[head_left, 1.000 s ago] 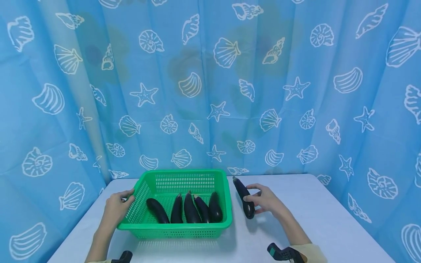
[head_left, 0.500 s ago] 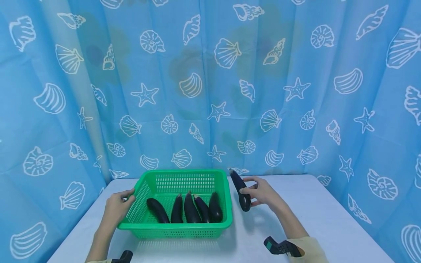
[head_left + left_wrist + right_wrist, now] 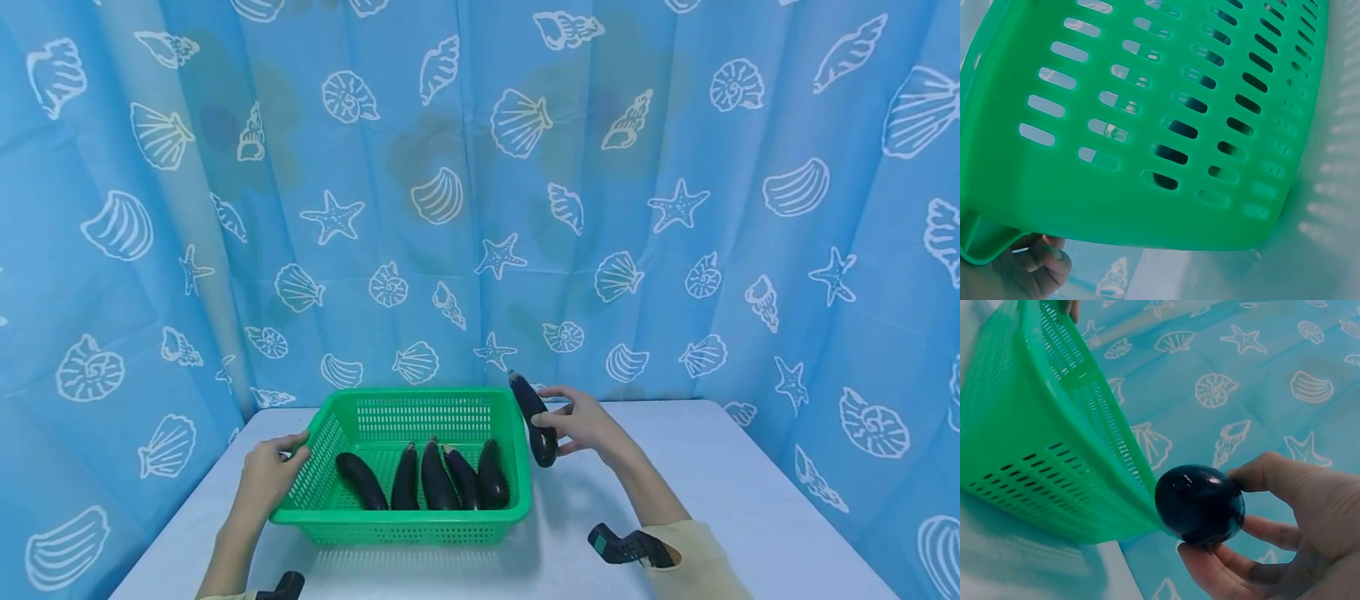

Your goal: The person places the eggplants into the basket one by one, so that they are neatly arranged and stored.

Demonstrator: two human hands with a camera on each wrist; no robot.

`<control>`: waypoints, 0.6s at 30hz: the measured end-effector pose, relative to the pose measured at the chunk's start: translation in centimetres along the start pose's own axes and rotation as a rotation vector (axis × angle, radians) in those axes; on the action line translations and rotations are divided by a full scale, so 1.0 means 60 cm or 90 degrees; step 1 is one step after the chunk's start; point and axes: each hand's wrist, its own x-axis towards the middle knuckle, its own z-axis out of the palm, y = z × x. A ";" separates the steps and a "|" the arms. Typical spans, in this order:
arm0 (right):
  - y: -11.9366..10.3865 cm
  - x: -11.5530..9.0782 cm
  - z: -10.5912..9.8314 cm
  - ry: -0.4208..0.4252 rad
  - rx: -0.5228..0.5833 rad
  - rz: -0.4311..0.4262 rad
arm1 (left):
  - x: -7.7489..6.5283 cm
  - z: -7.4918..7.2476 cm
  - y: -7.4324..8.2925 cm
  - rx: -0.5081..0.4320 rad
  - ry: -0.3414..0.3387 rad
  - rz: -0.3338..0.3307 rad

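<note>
Held up off the table, just outside the basket's right side, is a dark purple eggplant (image 3: 530, 412); my right hand (image 3: 581, 423) grips it between thumb and fingers. Its round end (image 3: 1199, 503) faces the right wrist camera. The green plastic basket (image 3: 405, 517) has slotted walls and stands on the table. Several eggplants lie inside it, including a curved one (image 3: 362, 481) at the left and another (image 3: 492, 475) at the right. My left hand (image 3: 272, 471) holds the basket's left rim, and in the left wrist view its fingers (image 3: 1054, 262) curl beneath the rim.
The table has a white surface (image 3: 675, 483) that runs to the right of the basket. Behind it hangs a blue curtain (image 3: 480, 208) with white shell and starfish prints, close to the table's back edge. A black wrist device (image 3: 626, 546) sits on the right forearm.
My right hand has raised the eggplant from near the table and carried it left, close to the basket's right rim. The left hand and the basket have stayed in place.
</note>
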 end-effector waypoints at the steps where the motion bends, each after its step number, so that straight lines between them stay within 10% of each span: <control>1: -0.003 0.001 0.001 -0.001 0.001 -0.002 | 0.000 0.000 0.000 0.000 -0.002 -0.001; 18: -0.043 0.006 0.028 -0.026 0.038 -0.011 | 0.002 0.006 -0.006 0.005 0.015 0.002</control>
